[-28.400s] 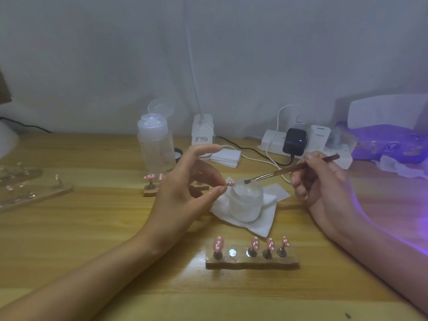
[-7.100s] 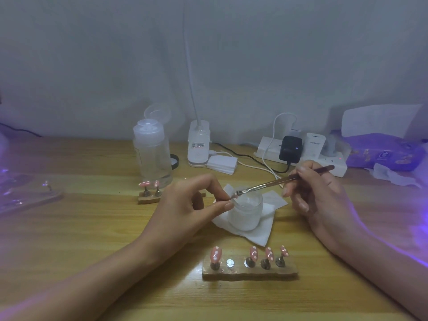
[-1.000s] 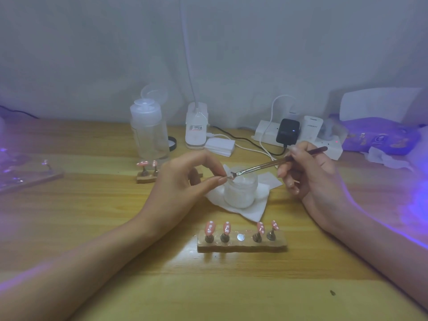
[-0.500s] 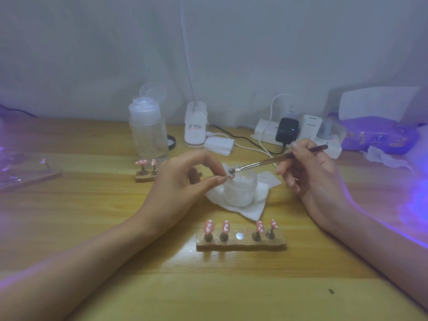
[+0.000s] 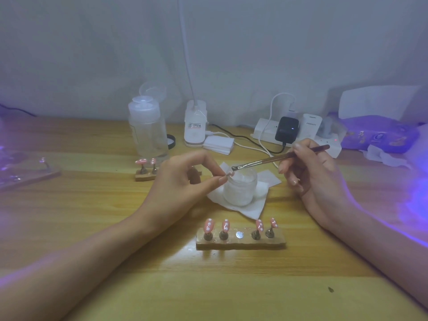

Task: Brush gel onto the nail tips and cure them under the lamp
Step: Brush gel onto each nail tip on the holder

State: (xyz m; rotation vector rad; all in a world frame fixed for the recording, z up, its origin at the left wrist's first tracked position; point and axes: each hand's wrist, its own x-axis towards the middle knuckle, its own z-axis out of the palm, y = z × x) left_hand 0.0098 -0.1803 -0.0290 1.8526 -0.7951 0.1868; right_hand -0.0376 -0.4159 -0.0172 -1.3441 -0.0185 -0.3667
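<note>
My left hand (image 5: 183, 179) pinches a small pink nail tip (image 5: 229, 174) between thumb and forefinger, just left of the frosted gel jar (image 5: 240, 188). My right hand (image 5: 310, 172) grips a thin brush (image 5: 278, 159); its bristle end hovers over the jar's rim, a little above the held tip. In front of the jar lies a wooden holder (image 5: 240, 242) with several pink dotted nail tips standing on it and one bare metal stud in the middle. Violet lamp light spills in from the right edge (image 5: 416, 200).
A white tissue (image 5: 252, 205) lies under the jar. A clear pump bottle (image 5: 148, 133), a second small holder (image 5: 144, 173) with two tips, a white lamp base (image 5: 195, 126), a power strip (image 5: 298, 135) with cables and a purple packet (image 5: 379, 135) stand behind. A clear tray (image 5: 25, 170) is far left.
In the last second the brush tip has lifted slightly off the held nail tip, towards the jar's rim. Earlier, a tip filled the holder's second stud and the middle stud became bare.
</note>
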